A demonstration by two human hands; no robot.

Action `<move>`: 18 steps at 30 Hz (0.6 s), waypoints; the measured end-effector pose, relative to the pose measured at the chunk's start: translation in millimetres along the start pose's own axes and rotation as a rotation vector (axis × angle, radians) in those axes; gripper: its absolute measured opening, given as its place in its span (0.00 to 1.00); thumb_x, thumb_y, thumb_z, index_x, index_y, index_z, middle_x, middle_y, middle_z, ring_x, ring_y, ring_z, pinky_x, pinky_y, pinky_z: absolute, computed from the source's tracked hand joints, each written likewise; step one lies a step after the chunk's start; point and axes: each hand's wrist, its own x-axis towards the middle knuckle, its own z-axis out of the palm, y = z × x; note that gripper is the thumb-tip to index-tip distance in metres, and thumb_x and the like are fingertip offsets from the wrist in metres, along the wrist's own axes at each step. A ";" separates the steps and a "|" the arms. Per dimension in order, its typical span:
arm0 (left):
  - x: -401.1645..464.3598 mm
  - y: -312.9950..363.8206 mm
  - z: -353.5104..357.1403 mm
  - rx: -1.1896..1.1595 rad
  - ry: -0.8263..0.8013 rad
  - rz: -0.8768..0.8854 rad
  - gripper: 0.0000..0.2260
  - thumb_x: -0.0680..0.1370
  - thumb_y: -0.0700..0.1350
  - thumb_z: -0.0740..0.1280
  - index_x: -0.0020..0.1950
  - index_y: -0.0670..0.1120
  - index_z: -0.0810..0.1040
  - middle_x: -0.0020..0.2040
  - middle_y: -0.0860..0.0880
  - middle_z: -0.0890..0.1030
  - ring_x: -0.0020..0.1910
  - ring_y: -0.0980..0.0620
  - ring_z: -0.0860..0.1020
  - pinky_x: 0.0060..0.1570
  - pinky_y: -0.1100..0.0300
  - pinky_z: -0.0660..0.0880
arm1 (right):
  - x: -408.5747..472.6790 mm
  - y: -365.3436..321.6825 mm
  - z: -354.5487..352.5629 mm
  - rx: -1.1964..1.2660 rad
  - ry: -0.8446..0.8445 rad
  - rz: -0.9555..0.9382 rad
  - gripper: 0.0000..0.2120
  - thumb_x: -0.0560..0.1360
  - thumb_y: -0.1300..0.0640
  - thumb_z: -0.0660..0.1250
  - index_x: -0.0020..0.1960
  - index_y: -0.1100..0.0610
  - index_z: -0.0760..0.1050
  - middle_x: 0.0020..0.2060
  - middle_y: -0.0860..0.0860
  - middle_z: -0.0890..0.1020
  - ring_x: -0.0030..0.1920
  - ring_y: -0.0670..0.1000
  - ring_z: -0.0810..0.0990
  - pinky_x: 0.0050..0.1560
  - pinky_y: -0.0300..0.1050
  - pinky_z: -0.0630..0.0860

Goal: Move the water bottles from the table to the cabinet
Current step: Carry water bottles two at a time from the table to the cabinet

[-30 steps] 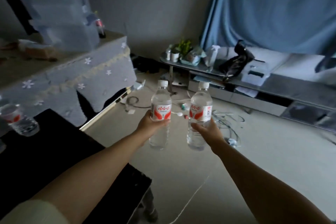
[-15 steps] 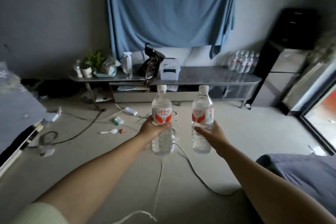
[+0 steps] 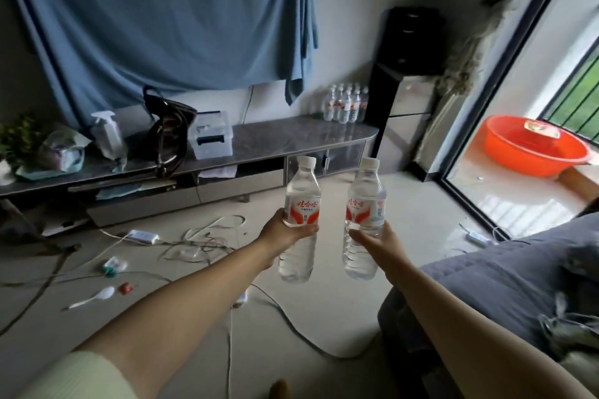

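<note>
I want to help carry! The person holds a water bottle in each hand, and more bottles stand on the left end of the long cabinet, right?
Not quite. The group of bottles stands on the right end of the long cabinet, as the head view shows. The left hand and right hand do each hold a bottle.

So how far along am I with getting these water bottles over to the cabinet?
Partly done: a cluster of bottles already stands at the right end of the cabinet. In hand: your left hand grips one bottle and your right hand another, both upright. Left: crossing the floor and setting them down. The table is out of view.
</note>
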 end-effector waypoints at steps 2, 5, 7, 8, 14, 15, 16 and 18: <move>32.5 4.0 2.3 0.015 -0.021 -0.016 0.14 0.67 0.52 0.78 0.49 0.53 0.79 0.41 0.58 0.83 0.40 0.59 0.80 0.34 0.67 0.72 | 26.8 -2.0 -2.5 -0.010 0.016 0.008 0.21 0.70 0.54 0.76 0.59 0.56 0.74 0.48 0.53 0.85 0.47 0.51 0.85 0.48 0.47 0.81; 88.2 16.1 1.0 0.050 -0.045 -0.045 0.17 0.66 0.53 0.77 0.52 0.52 0.79 0.43 0.55 0.83 0.41 0.55 0.80 0.36 0.63 0.72 | 71.8 -8.0 -8.2 -0.024 0.042 -0.025 0.15 0.70 0.56 0.76 0.55 0.54 0.77 0.45 0.52 0.86 0.46 0.51 0.85 0.49 0.49 0.81; 118.3 24.6 -1.7 0.072 -0.046 -0.042 0.19 0.65 0.54 0.77 0.53 0.51 0.79 0.45 0.52 0.84 0.44 0.52 0.80 0.41 0.60 0.74 | 90.1 -14.3 -12.6 -0.029 0.059 -0.040 0.14 0.71 0.56 0.76 0.54 0.54 0.78 0.44 0.52 0.86 0.46 0.51 0.85 0.49 0.49 0.81; 133.6 28.6 -1.1 0.085 -0.052 -0.041 0.20 0.65 0.54 0.77 0.53 0.51 0.79 0.46 0.51 0.84 0.45 0.50 0.81 0.44 0.58 0.75 | 98.1 -16.1 -15.4 -0.023 0.074 -0.029 0.14 0.71 0.56 0.76 0.54 0.53 0.78 0.45 0.52 0.86 0.46 0.51 0.85 0.49 0.49 0.80; 214.6 52.2 27.3 0.096 -0.110 -0.033 0.17 0.64 0.54 0.77 0.49 0.53 0.79 0.44 0.53 0.84 0.45 0.52 0.81 0.43 0.58 0.75 | 158.2 -17.2 -46.1 -0.016 0.139 -0.008 0.11 0.71 0.56 0.75 0.51 0.52 0.78 0.42 0.51 0.86 0.44 0.50 0.85 0.49 0.50 0.81; 227.7 55.3 35.0 0.094 -0.122 -0.031 0.16 0.65 0.53 0.77 0.49 0.53 0.79 0.44 0.54 0.84 0.45 0.52 0.81 0.42 0.59 0.75 | 171.4 -15.4 -52.4 -0.009 0.145 0.005 0.11 0.71 0.57 0.75 0.52 0.53 0.78 0.43 0.52 0.86 0.45 0.52 0.85 0.51 0.52 0.81; 240.0 57.5 42.1 0.093 -0.136 -0.033 0.16 0.65 0.53 0.77 0.49 0.53 0.79 0.44 0.55 0.84 0.45 0.53 0.81 0.41 0.60 0.74 | 183.8 -13.5 -58.1 -0.001 0.145 0.014 0.13 0.71 0.56 0.75 0.54 0.54 0.78 0.44 0.53 0.86 0.46 0.53 0.85 0.52 0.55 0.81; 263.6 60.4 54.7 0.094 -0.160 -0.042 0.17 0.65 0.54 0.77 0.50 0.52 0.79 0.44 0.55 0.84 0.45 0.54 0.81 0.40 0.61 0.74 | 208.7 -11.2 -68.2 0.008 0.147 0.020 0.17 0.68 0.51 0.75 0.54 0.55 0.78 0.45 0.53 0.86 0.47 0.54 0.85 0.53 0.56 0.81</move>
